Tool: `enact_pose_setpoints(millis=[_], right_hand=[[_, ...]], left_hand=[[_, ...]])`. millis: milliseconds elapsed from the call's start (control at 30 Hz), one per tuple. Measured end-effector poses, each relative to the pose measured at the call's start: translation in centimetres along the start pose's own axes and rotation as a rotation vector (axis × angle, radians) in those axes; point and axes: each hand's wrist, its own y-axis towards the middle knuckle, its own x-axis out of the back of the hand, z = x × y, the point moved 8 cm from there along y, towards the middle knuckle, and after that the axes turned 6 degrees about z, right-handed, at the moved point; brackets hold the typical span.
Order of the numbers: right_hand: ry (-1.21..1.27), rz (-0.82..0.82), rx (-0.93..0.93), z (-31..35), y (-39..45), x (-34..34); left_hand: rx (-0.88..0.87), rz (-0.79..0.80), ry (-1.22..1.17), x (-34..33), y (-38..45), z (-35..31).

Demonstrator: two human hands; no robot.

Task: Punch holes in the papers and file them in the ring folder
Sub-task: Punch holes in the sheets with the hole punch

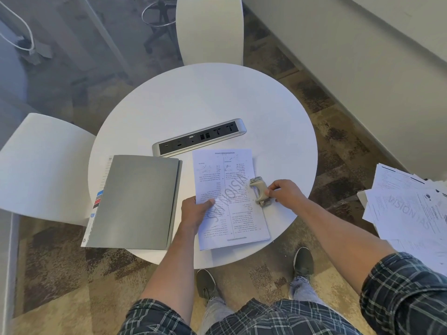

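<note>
Reading upside down from the near edge of the round white table (pixel 242 93), the papers (pixel 229 199) carry a large grey watermark that seems to say "VISION IAS"; the small print is too blurred to read. They lie near the table's front edge, overhanging it slightly. One grey ring folder (pixel 135 201) lies closed just left of them, coloured index tabs showing along its left side. One beige hole punch (pixel 259 191) sits over the papers' right edge. The left hand (pixel 197 211) holds the papers at their left edge, thumb on top and fingers curled beneath. The right hand (pixel 284 191) grips the punch's outer end, fingers curled on it. One socket strip (pixel 199 137) is set mid-table. A loose heap of sheets (pixel 408 206) lies off to the right.
</note>
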Motion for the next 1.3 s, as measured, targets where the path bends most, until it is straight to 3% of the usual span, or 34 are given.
enact_pose_setpoints(millis=[233, 833, 1000, 1133, 1300], right_hand=[[-0.120, -0.026, 0.046, 0.6, -0.2, -0.3], [0.036, -0.032, -0.118, -0.2, 0.8, -1.0], [0.107, -0.046, -0.048, -0.5, 0.3, -1.2], [0.127, -0.165, 0.008, -2.2, -1.2, -0.4], [0.008, -0.081, -0.002, -3.1, -2.1, -1.8]], left_hand=[[-0.002, -0.021, 0.021, 0.7, 0.2, -0.2], [0.058, -0.072, -0.067, -0.2, -1.0, 2.0], [0.049, -0.021, -0.146, -1.2, -1.8, 1.8], [0.104, 0.002, -0.183, -1.0, -1.9, 2.7], [0.180, 0.041, -0.269, -1.4, -2.0, 4.0]])
